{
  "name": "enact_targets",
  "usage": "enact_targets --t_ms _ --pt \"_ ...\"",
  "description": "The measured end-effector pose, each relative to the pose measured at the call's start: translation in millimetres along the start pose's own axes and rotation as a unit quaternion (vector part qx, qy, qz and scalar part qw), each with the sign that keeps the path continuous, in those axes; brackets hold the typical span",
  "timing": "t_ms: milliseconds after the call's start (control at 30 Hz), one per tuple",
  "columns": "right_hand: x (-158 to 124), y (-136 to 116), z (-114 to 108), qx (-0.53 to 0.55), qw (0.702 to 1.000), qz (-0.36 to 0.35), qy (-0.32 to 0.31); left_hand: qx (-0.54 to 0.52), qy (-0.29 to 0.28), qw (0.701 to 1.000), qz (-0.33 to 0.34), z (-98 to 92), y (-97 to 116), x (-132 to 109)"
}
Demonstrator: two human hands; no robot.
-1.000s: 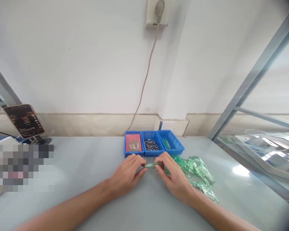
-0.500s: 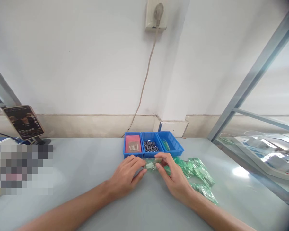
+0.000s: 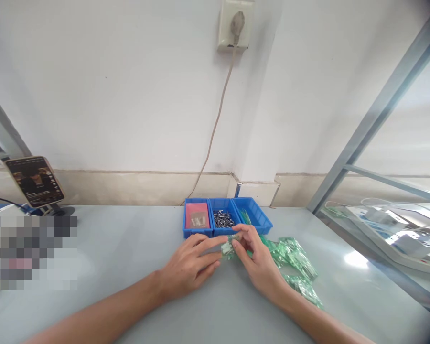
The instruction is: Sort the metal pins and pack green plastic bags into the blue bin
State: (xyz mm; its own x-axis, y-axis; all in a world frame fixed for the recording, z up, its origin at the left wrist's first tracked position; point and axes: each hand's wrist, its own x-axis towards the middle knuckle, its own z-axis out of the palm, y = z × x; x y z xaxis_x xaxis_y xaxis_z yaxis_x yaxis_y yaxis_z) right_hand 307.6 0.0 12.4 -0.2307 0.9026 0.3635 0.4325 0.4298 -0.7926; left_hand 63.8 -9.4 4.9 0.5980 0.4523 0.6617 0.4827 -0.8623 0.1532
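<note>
A small clear green plastic bag [image 3: 227, 248] with pale pieces inside is pinched between the thumb and fingers of my right hand [image 3: 258, 263]. My left hand [image 3: 189, 262] lies to the left of it, palm down, with its fingers stretched out and apart. Its fingertips reach the bag's left edge. Beyond the hands stand three blue bins in a row. The left bin [image 3: 197, 233] holds a red sheet and a small bag of pale pieces, the middle bin [image 3: 226, 231] holds many screws, and the right bin [image 3: 260, 220] holds a few thin green pieces.
A pile of green plastic bags [image 3: 290, 253] lies right of my right hand, with another green bag [image 3: 305, 288] nearer me. A phone [image 3: 36, 181] leans on a stand at the far left of the grey table [image 3: 129, 229]. Metal frames [image 3: 376, 105] border the sides.
The bag has bunched up towards my right hand. My left hand's fingers have straightened from their pinch and shifted slightly right.
</note>
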Motion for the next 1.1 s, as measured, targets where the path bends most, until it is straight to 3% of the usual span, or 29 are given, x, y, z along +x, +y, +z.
enact_targets --t_ms 333,733,1100 --pt "-3.7 -6.4 -3.5 0.02 0.999 0.017 -0.041 -0.026 0.013 0.999 -0.019 0.9 0.9 -0.4" --pt "-0.3 -6.4 -3.9 -0.032 0.997 -0.062 -0.045 -0.034 0.029 0.998 -0.037 2.9 0.8 -1.6" --pt "-2.1 -7.3 -3.8 -0.064 0.993 -0.062 -0.08 -0.033 0.04 0.998 -0.038 6.2 -2.1 -2.4"
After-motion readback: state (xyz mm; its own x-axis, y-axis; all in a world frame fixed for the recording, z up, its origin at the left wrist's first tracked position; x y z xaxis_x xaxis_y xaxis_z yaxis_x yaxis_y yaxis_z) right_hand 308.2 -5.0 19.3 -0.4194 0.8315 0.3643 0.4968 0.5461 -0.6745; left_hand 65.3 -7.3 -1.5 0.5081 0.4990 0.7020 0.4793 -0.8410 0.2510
